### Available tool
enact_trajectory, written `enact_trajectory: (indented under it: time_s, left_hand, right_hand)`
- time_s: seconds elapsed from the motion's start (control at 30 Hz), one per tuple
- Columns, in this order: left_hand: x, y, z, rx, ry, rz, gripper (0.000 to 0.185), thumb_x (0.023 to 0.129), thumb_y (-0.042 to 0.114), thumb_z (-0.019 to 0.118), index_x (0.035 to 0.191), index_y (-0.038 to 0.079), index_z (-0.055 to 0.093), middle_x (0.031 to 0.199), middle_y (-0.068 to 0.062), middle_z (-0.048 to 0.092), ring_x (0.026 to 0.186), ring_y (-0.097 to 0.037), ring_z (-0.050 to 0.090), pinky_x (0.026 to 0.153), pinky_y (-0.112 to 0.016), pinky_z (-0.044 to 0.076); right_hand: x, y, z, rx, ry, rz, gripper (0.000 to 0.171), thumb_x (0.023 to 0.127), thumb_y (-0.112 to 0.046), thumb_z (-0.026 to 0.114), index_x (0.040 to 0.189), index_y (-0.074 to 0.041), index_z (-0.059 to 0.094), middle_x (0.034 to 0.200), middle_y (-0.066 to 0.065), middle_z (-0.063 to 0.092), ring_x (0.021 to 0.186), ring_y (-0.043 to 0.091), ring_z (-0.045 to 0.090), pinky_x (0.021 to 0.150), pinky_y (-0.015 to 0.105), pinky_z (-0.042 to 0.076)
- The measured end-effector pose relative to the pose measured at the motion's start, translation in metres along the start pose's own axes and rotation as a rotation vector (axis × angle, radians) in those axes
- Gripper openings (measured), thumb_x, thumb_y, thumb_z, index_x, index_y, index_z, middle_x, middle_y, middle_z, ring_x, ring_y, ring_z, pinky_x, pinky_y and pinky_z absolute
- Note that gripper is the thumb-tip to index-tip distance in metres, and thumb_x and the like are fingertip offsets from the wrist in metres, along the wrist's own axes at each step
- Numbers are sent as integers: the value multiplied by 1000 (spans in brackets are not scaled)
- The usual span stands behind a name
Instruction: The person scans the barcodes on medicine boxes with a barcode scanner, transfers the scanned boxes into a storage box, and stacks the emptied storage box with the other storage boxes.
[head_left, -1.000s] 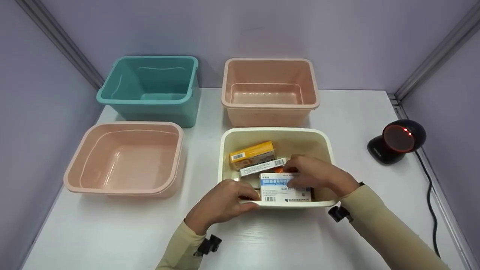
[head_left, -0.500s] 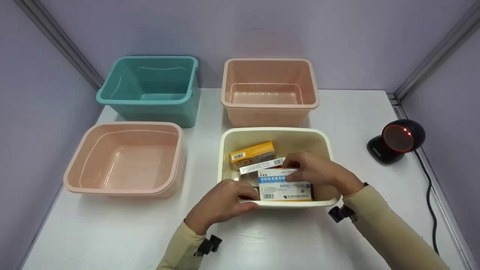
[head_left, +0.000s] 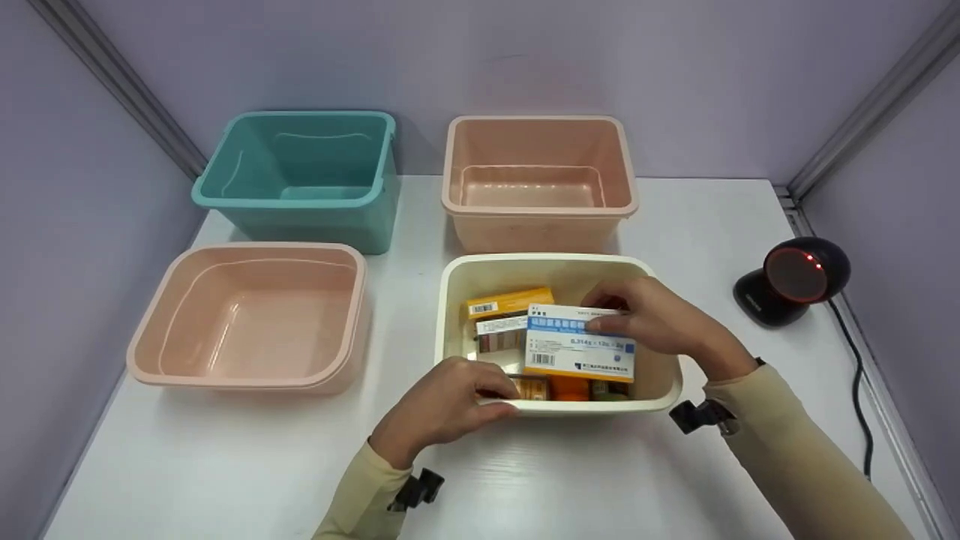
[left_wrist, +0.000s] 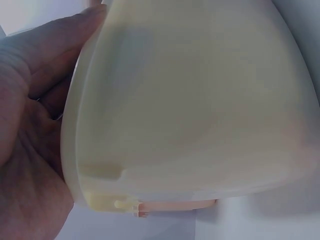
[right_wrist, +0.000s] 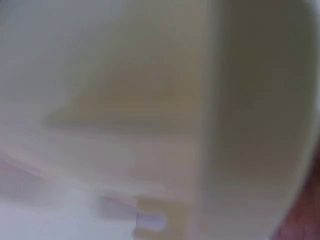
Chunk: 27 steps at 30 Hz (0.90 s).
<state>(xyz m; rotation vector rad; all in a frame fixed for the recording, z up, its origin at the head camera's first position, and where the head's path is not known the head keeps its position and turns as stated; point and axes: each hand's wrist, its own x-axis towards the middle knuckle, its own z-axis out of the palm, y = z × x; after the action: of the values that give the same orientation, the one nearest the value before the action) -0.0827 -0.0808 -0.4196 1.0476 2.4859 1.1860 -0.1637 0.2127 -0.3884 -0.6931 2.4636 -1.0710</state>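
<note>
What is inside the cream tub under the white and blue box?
The right hand holds the white and blue box above the cream tub. Beneath it show an orange box, a white carton and orange packs. Anything directly under it is covered.

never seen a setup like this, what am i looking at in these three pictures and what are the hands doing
No machine here: a person works with two bare hands and wears three cameras. The big picture comes from a camera on the head, looking down at a white table. The two blurry close-ups come from cameras strapped to the wrists; both are filled by the wall of the cream bin, and the left wrist view also shows the left hand's fingers against it.

On the table stand a teal bin, two pink bins and the cream bin, which holds several medicine boxes. At the right edge sits a black scanner with a red light.

The left hand grips the cream bin's near rim. The right hand holds a white and blue box lifted above the others.
</note>
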Motion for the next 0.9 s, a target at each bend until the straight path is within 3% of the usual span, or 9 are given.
enact_trajectory:
  time_s: [0.57,0.9]
  left_hand:
    - [0,0,0,-20,12,0,6,85,14,78,91,13,78,87,11,68,81,-1,60,74,-25,49]
    - [1,0,0,-21,16,5,6,86,16,77,92,14,78,88,12,68,82,0,61,75,-22,49]
  right_hand:
    - [-6,-2,-15,-23,63,58,22,95,-19,67,114,-9,68,100,4,66,86,21,60,80,39,48]
    - [-19,-6,-38,-38,125,93,29,95,-28,66,119,-11,68,104,5,66,87,23,60,76,33,51]
